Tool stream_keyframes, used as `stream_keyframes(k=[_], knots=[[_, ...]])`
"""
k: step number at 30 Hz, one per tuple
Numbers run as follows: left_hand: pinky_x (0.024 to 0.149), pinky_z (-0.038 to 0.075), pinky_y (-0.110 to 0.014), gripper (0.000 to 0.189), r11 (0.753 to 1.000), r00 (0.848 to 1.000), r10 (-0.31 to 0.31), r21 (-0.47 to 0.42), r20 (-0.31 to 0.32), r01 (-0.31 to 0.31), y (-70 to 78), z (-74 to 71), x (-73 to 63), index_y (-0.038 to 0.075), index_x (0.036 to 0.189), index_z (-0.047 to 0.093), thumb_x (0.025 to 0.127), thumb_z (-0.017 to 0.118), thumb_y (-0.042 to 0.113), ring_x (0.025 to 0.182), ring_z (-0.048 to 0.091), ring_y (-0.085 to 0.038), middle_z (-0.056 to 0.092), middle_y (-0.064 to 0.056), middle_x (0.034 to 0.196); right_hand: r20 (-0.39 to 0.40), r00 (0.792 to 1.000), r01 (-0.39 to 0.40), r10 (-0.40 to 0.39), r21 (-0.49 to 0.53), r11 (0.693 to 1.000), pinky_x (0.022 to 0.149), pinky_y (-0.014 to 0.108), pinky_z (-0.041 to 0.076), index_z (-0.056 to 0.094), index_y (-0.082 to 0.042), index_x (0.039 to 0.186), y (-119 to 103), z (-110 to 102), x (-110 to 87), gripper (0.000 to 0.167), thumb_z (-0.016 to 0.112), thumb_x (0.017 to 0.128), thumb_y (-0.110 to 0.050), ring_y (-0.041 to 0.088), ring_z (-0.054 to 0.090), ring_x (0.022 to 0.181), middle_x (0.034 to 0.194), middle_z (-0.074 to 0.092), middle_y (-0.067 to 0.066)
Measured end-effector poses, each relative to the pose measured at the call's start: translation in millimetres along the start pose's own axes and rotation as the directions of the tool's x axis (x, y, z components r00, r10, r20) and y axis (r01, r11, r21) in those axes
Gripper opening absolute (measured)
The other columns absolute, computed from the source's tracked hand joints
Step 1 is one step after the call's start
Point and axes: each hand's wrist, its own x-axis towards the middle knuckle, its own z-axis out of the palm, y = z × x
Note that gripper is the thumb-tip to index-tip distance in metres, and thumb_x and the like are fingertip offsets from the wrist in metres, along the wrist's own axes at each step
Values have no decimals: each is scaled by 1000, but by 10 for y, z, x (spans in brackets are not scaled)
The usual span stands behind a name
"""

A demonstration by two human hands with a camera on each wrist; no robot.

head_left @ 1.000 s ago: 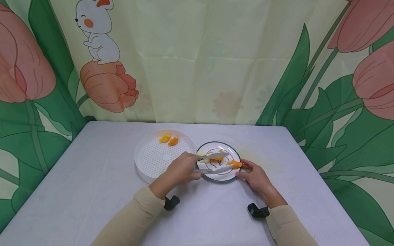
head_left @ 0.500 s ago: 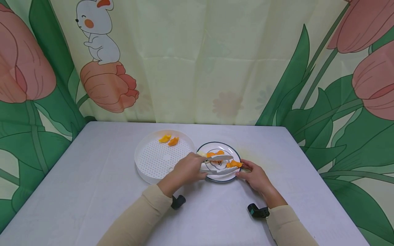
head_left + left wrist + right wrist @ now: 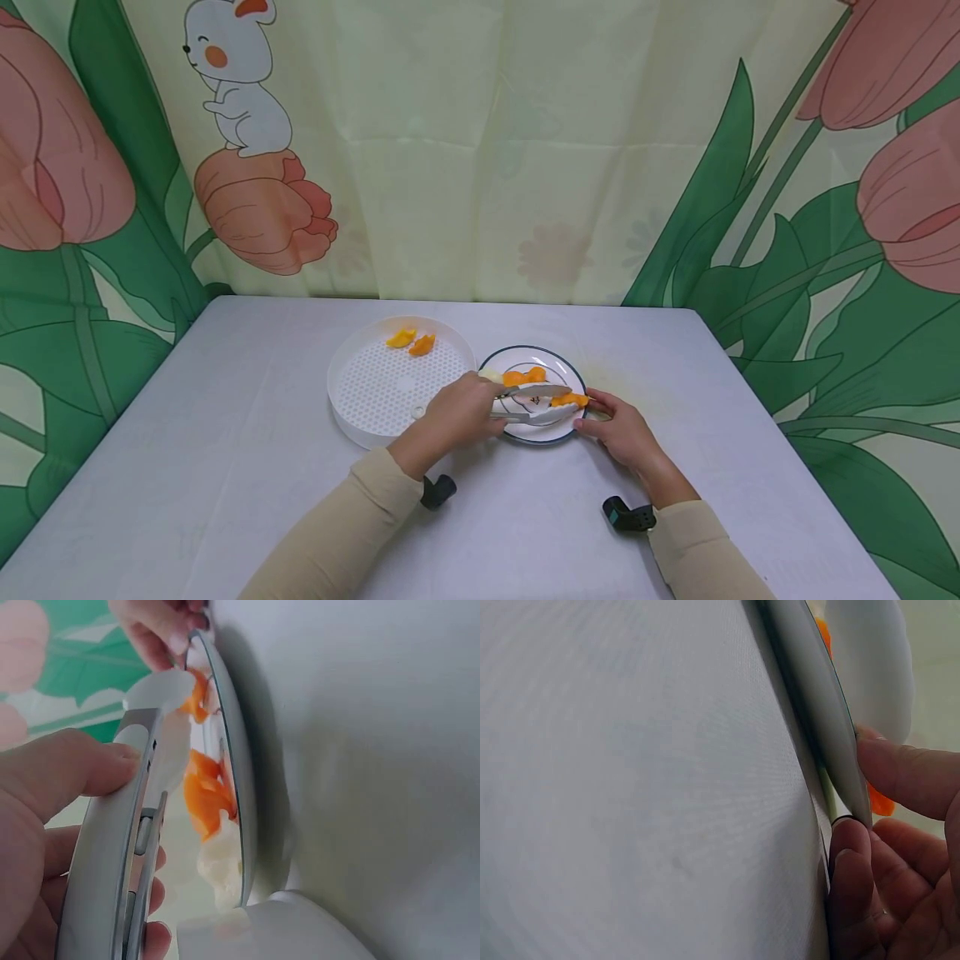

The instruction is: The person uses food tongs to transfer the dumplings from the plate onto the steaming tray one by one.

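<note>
My left hand (image 3: 461,410) grips a pair of tongs (image 3: 101,862) with light handles and broad whitish tips. The tips reach over a white plate (image 3: 552,361) with a dark rim line, spread on either side of an orange piece (image 3: 570,401) near its right edge. Another orange piece (image 3: 206,796) and a pale, creamy piece (image 3: 221,866) lie farther left on the plate. My right hand (image 3: 624,432) pinches the plate's right rim, thumb on top and fingers underneath in the right wrist view.
Left of the plate, close against it, stands a round white tray (image 3: 367,392) with a perforated floor. A yellow piece (image 3: 401,338) and an orange piece (image 3: 422,345) lie at its back. Behind the white-covered table (image 3: 247,450) hangs a printed curtain (image 3: 450,167).
My left hand has moved right with the tongs, bringing their tips to the right-hand orange piece. The right hand and plate have stayed in place.
</note>
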Motion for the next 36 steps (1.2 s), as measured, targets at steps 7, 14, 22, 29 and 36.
stream_keyframes(k=[7, 14, 22, 29, 36], knots=[[60, 44, -25, 35, 999, 999, 1, -50, -32, -3, -45, -100, -92, 9, 118, 73, 85, 79, 20, 80, 51, -18, 65, 0, 90, 6, 1000, -7, 7, -4, 1000, 108, 59, 32, 40, -7, 152, -15, -6, -6, 73, 75, 91, -25, 44, 31, 141, 148, 46, 23], [65, 46, -29, 40, 998, 997, -1, -59, -77, -4, -184, -234, -189, 6, 122, 71, 87, 78, 23, 85, 53, -20, 69, -5, 99, 11, 1000, -8, 8, -2, 1000, 110, 59, 30, 40, -7, 152, 10, 1, -1, 74, 76, 90, -25, 43, 30, 142, 148, 46, 22], [66, 49, -31, 39, 998, 988, -53, -49, -142, 46, -426, -397, -276, 6, 121, 71, 87, 79, 24, 80, 54, -19, 68, -2, 94, -2, 1000, -19, 19, 3, 1000, 110, 57, 30, 39, -8, 153, 5, 6, -8, 74, 75, 90, -23, 42, 31, 141, 148, 47, 21], [78, 52, -40, 44, 995, 975, -95, -21, -200, 93, -644, -530, -395, 4, 124, 69, 86, 80, 24, 93, 59, -26, 69, -8, 107, -6, 1000, -25, 26, 10, 1000, 110, 56, 31, 39, -8, 153, -18, 12, -15, 74, 76, 90, -22, 42, 33, 140, 148, 47, 21], [83, 52, -47, 49, 982, 957, -189, -19, -220, 189, -869, -668, -531, 1, 129, 65, 88, 78, 23, 105, 59, -33, 67, -16, 115, -11, 1000, -16, 16, 3, 1000, 107, 54, 36, 40, -7, 152, -21, 9, -30, 73, 76, 90, -22, 42, 35, 138, 146, 48, 22]])
